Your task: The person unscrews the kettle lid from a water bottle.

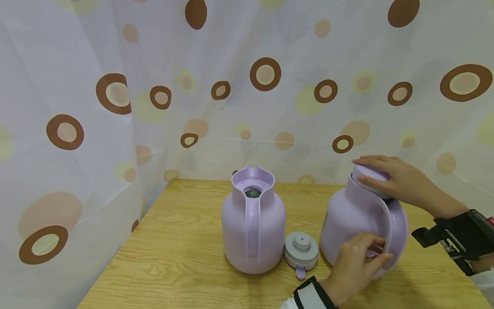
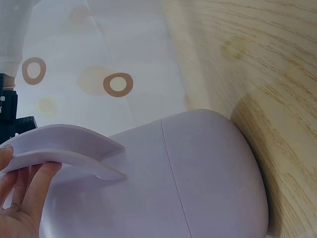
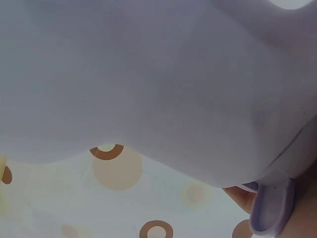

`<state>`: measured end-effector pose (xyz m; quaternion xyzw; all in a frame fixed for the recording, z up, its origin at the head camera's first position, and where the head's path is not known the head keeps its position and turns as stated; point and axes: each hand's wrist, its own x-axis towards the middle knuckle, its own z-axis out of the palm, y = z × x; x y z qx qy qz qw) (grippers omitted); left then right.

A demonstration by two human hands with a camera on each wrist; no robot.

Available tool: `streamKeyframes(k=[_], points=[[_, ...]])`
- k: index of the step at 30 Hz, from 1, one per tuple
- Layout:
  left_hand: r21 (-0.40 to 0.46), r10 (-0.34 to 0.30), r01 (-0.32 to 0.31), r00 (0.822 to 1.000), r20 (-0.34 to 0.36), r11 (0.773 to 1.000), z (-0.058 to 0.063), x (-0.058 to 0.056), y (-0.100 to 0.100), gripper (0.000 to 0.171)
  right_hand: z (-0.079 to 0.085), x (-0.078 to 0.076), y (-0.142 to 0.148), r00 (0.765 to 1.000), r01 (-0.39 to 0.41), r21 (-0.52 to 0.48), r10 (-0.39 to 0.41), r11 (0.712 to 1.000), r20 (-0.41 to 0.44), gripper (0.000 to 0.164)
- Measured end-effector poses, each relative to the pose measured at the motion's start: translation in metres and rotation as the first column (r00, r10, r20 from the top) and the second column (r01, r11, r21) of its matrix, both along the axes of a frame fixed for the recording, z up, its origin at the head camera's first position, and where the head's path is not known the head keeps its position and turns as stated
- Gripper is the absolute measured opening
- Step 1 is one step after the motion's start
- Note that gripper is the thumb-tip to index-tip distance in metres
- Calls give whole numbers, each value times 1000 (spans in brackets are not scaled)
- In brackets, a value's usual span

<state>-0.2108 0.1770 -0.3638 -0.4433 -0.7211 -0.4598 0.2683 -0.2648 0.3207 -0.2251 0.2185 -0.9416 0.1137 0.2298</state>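
Two lilac vacuum jugs are on a wooden table. My right hand (image 1: pixel 401 180) grips the lid (image 1: pixel 370 178) at the mouth of the right jug (image 1: pixel 347 219), fingers on its far side and thumb on its near side. The lid looks tilted, with a dark gap under its right edge. My left hand (image 1: pixel 356 262) holds that jug's handle (image 1: pixel 397 231); in the left wrist view its fingers (image 2: pixel 37 193) curl under the handle. The left jug (image 1: pixel 252 231) stands with its mouth uncovered. In the right wrist view the jug body (image 3: pixel 163 89) fills most of the picture.
A grey stopper (image 1: pixel 301 249) with a small lilac tab lies between the jugs, close to both. Wood-grain tabletop (image 1: pixel 170 253) extends to the left. A curtain (image 1: pixel 231 111) with brown and yellow circles hangs behind the table and along its left side.
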Motion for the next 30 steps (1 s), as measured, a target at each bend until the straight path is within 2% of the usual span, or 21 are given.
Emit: streamKeyframes(k=[7, 13, 18, 25, 30], points=[[-17, 9, -9, 1000, 1, 1000, 1, 0, -1, 19, 0, -2, 1, 999, -26, -39, 25, 999, -24, 42], [-16, -1, 1, 1000, 10, 1000, 3, 1, -2, 19, 1, -2, 4, 999, -36, -133, 37, 990, 5, 41], [-9, -6, 6, 1000, 12, 1000, 2, 1, -2, 19, 1, 0, 7, 999, -4, -230, 13, 973, 37, 41], [7, -18, 18, 1000, 4, 1000, 1, 1, -1, 19, -1, 4, 11, 997, 62, -317, -42, 946, 71, 43], [25, -22, 22, 1000, -10, 999, 1, 0, -1, 18, -3, 6, 15, 997, 59, -376, -36, 925, 68, 43]])
